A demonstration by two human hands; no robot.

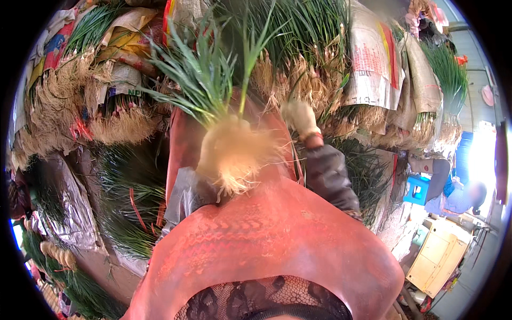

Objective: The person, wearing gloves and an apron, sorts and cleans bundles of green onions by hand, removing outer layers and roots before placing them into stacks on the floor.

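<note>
Above my apron, my left hand [209, 152], in a pale glove, is closed round a bunch of green garlic [198, 80]. Its leaves point away from me, and its tangled pale roots [237, 170] hang toward me, blurred and covering most of the fingers. One taller stalk stands apart on the right of the bunch. My right hand [300, 118], also gloved, reaches to the root side of a large heap of green garlic [304, 40]. Its fingers are curled at a thin green stalk there; the fingertips are partly blurred.
Sacks [370, 58] cover more root-fringed bundles [122, 125] along the far side. Loose greens [128, 192] lie at my left. My reddish apron [277, 229] spreads over my lap. At the right are a blue stool [416, 189], a yellowish cabinet [440, 256] and another person [453, 200].
</note>
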